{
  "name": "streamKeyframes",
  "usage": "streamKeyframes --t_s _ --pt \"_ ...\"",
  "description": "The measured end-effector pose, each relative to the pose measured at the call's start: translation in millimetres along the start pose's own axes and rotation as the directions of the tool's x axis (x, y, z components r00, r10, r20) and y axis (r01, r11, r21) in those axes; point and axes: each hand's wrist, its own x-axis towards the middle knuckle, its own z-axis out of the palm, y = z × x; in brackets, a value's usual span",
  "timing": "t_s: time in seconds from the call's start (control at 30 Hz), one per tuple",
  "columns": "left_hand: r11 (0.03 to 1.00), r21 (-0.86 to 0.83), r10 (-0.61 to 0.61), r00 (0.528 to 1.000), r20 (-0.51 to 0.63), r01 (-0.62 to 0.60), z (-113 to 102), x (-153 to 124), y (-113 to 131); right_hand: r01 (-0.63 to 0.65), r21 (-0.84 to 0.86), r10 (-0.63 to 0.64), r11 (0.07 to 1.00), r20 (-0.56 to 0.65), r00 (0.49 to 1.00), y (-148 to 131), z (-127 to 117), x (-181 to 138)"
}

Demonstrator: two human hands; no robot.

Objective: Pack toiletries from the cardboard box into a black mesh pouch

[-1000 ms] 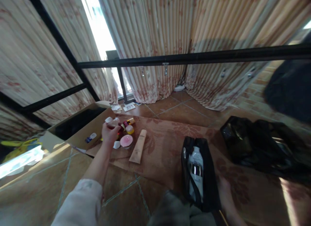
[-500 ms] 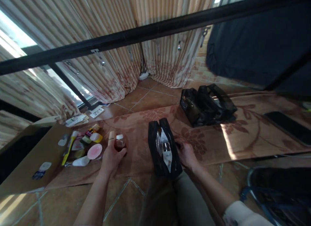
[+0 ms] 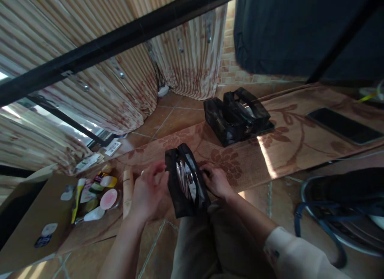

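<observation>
A black zip pouch (image 3: 180, 199) stands open on my lap with shiny bottles inside it. My right hand (image 3: 216, 181) grips its right edge, fingers closed on the fabric. My left hand (image 3: 147, 192) is against the pouch's left side, seen from the back with its fingers curled toward the opening; what it holds, if anything, is hidden. A beige tube (image 3: 127, 187) lies on the mat just left of that hand. Further left is a cluster of small cosmetics, among them a pink-lidded jar (image 3: 108, 199).
A second black bag (image 3: 237, 115) sits open on the patterned mat (image 3: 300, 131), with a dark flat phone (image 3: 343, 125) to the right. A flattened cardboard box (image 3: 27, 227) lies far left. Blue tubing (image 3: 318, 227) curls at lower right. Curtains and a black bar (image 3: 120, 39) are ahead.
My view has swung right. My left hand has moved from the cosmetics to the pouch's left side; the small bottle it carried no longer shows. My right hand stays on the pouch.
</observation>
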Motion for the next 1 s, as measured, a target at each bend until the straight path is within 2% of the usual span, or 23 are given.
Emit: streamKeyframes --t_s 0.07,0.1,0.17,0.27,0.33,0.4,0.5,0.63,0.7,0.8,0.93,1.0 --pt "0.977 0.082 0.183 0.968 0.169 -0.199 1 9 35 -0.001 0.017 0.001 1.0 -0.003 1.0 0 0 0" --pt "0.949 0.167 0.221 0.942 0.251 -0.267 3 14 48 0.001 0.027 -0.001 1.0 -0.005 1.0 0 -1 0" --pt "0.873 0.335 0.233 0.906 0.354 -0.355 11 24 65 0.008 0.038 -0.007 0.999 -0.013 1.0 0 -1 0" --pt "0.791 0.463 0.153 0.862 0.484 -0.4 28 35 68 0.017 0.041 -0.016 0.999 -0.02 1.0 -1 -2 1" --pt "0.799 0.46 0.1 0.84 0.533 -0.386 39 40 61 0.021 0.052 -0.02 0.998 -0.019 1.0 -2 -3 1" --pt "0.859 0.384 0.08 0.832 0.55 -0.337 50 41 52 0.021 0.068 -0.02 0.997 -0.016 1.0 -2 -4 2" --pt "0.963 0.203 0.038 0.839 0.543 -0.175 62 41 43 0.006 0.095 -0.005 0.995 -0.006 1.0 -2 -5 2" --pt "0.995 0.1 -0.062 0.857 0.512 0.012 69 40 40 -0.005 0.098 0.004 0.995 0.004 1.0 -1 -4 2" --pt "0.997 0.081 -0.056 0.846 0.53 0.015 69 41 41 -0.006 0.087 0.005 0.996 0.004 1.0 0 -3 2" --pt "0.999 0.02 0.02 0.822 0.57 -0.038 69 41 40 -0.01 0.074 0.009 0.997 0.01 1.0 1 -2 2" --pt "0.999 -0.046 0.027 0.849 0.527 -0.003 68 41 38 0.0 0.066 -0.001 0.998 0.024 1.0 2 -2 2" --pt "0.998 -0.055 0.027 0.848 0.529 0.002 67 41 36 0.005 0.057 -0.007 0.998 0.027 1.0 2 -2 2"
